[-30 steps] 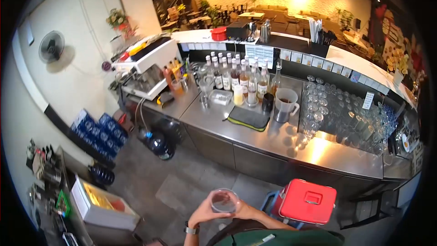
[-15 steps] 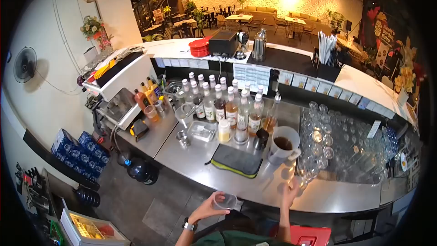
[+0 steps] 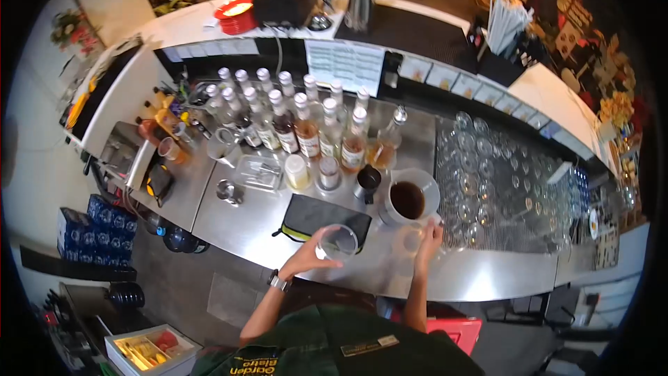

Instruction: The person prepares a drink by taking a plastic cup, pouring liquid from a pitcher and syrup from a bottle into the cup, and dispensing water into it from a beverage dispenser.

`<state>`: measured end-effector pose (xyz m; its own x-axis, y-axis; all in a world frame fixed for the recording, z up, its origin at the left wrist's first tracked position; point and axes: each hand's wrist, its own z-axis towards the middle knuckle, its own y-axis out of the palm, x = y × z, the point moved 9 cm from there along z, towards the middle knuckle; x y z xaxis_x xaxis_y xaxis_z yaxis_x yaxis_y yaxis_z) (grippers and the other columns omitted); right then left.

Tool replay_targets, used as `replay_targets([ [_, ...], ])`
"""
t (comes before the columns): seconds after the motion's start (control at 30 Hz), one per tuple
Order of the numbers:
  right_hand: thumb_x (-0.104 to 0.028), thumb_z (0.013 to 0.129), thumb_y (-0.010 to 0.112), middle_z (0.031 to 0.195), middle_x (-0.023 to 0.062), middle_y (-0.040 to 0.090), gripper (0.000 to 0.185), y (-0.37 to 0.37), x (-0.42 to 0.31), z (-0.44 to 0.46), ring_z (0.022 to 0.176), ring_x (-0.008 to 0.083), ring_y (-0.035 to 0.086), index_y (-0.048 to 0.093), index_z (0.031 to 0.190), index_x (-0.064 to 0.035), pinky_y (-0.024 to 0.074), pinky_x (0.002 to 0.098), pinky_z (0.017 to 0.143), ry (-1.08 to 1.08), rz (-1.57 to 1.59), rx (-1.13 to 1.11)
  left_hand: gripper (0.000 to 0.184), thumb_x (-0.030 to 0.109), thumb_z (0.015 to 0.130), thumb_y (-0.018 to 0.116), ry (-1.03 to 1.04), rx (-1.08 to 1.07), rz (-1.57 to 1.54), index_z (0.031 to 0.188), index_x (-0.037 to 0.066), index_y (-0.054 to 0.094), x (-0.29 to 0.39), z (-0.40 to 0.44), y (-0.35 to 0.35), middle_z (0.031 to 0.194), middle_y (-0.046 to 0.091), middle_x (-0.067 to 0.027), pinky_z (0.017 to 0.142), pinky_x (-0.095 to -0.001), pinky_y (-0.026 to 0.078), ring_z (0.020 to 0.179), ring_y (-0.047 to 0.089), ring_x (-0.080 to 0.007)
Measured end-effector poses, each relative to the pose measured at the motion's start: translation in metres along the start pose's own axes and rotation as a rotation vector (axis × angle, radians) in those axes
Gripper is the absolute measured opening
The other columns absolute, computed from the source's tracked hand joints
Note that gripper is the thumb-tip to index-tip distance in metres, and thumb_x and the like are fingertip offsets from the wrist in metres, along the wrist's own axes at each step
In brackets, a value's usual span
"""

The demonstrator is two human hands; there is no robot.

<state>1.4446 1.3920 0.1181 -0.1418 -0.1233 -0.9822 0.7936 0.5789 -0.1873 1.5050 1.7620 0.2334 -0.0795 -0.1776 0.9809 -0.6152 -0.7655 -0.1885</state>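
Note:
In the head view, my left hand is wrapped round a clear plastic cup, held above the counter's front edge. The cup looks empty and overlaps the right end of a dark zipped pouch with a yellow-green edge. My right hand is closed at the handle of a translucent measuring jug. Dark brown liquid fills part of the jug, which stands on the steel counter. A small black cup is just left of the jug.
Several syrup bottles stand in rows behind the pouch. Many upturned glasses cover the drain rack on the right. A metal jigger and a clear container sit to the left. Red plates are stacked on the upper ledge.
My left hand has carried the cup forward and up over the counter edge. My right hand has moved from beside the jug to its handle. The view has tipped down and closer.

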Motion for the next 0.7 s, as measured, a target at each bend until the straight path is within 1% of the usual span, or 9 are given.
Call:
replay_targets([
  [0.07,-0.032,0.095,0.061,0.08,-0.0013,0.052,0.031,0.001,0.005,-0.003,0.074,0.01,0.046,0.056,0.087,-0.0025,0.0389,0.0265,0.068,0.011,0.08,0.08,0.091,0.022,0.066,0.088,-0.04,0.021,-0.011,0.14,0.004,0.039,-0.006,0.017,-0.004,0.136,0.048,-0.0097,0.109,-0.0352,0.033,0.129,0.044,-0.0207],
  [0.17,-0.031,0.096,0.06,0.082,-0.0019,0.053,0.029,0.0,-0.034,-0.01,0.078,0.0085,0.049,0.056,0.087,-0.004,0.0402,0.025,0.069,-0.126,0.174,0.395,0.084,0.018,0.065,0.088,-0.023,0.117,-0.053,0.135,0.004,0.044,-0.04,0.042,-0.014,0.134,0.05,-0.0095,0.106,-0.0346,0.037,0.125,0.048,-0.0199],
  [0.27,-0.031,0.095,0.061,0.086,-0.0016,0.055,0.027,0.008,0.014,0.025,0.081,0.0086,0.051,0.058,0.09,-0.0046,0.0418,0.0247,0.071,-0.017,0.215,0.066,0.082,0.015,0.064,0.088,0.019,0.181,-0.015,0.132,0.004,0.045,-0.057,0.066,-0.029,0.13,0.054,-0.0085,0.102,-0.0346,0.041,0.12,0.052,-0.0199],
  [0.3,-0.03,0.094,0.062,0.078,-0.0034,0.055,0.026,0.013,-0.007,0.024,0.069,0.0052,0.051,0.058,0.082,-0.0073,0.0394,0.0223,0.059,-0.089,0.258,0.052,0.082,0.015,0.064,0.088,0.032,0.191,-0.01,0.132,0.004,0.045,-0.07,0.073,-0.031,0.129,0.054,-0.0084,0.102,-0.0347,0.041,0.12,0.052,-0.02],
  [0.4,-0.028,0.093,0.062,0.066,-0.0066,0.051,0.028,0.032,-0.023,0.021,0.053,0.0021,0.043,0.055,0.071,-0.0113,0.0304,0.0209,0.047,0.173,0.573,-0.009,0.083,0.016,0.062,0.089,-0.004,0.198,-0.025,0.132,0.004,0.045,-0.089,0.082,-0.034,0.127,0.055,-0.0094,0.101,-0.0357,0.042,0.119,0.053,-0.0226],
  [0.43,-0.027,0.091,0.065,0.057,-0.0095,0.045,0.035,0.038,-0.04,0.019,0.045,0.0004,0.033,0.05,0.062,-0.0157,0.0203,0.0215,0.042,0.155,0.579,0.075,0.083,0.016,0.062,0.089,0.004,0.207,0.0,0.132,0.004,0.045,-0.097,0.083,-0.034,0.127,0.055,-0.0099,0.101,-0.036,0.043,0.119,0.053,-0.0233],
  [0.57,-0.025,0.088,0.069,0.057,-0.0101,0.043,0.035,0.032,-0.029,0.016,0.045,0.0002,0.031,0.05,0.061,-0.015,0.0193,0.0211,0.042,0.071,0.615,0.08,0.085,0.017,0.063,0.089,0.022,0.24,0.018,0.133,0.003,0.044,-0.115,0.08,-0.036,0.124,0.056,-0.0105,0.102,-0.0357,0.042,0.119,0.054,-0.0229],
  [0.67,-0.017,0.088,0.069,0.054,-0.0117,0.034,0.046,0.028,-0.057,-0.007,0.047,0.0005,0.022,0.038,0.054,-0.02,0.0137,0.0241,0.045,0.14,0.527,0.146,0.084,0.017,0.063,0.089,0.049,0.232,0.045,0.132,0.004,0.045,-0.107,0.078,-0.036,0.126,0.055,-0.0098,0.103,-0.0357,0.042,0.119,0.053,-0.0232],
  [0.7,-0.016,0.087,0.07,0.054,-0.0116,0.034,0.046,0.026,-0.066,-0.013,0.047,0.0005,0.022,0.038,0.054,-0.0198,0.0136,0.024,0.045,0.154,0.497,0.149,0.082,0.017,0.063,0.089,0.044,0.213,0.027,0.132,0.004,0.045,-0.101,0.077,-0.035,0.128,0.053,-0.0104,0.104,-0.0366,0.041,0.12,0.052,-0.0246],
])
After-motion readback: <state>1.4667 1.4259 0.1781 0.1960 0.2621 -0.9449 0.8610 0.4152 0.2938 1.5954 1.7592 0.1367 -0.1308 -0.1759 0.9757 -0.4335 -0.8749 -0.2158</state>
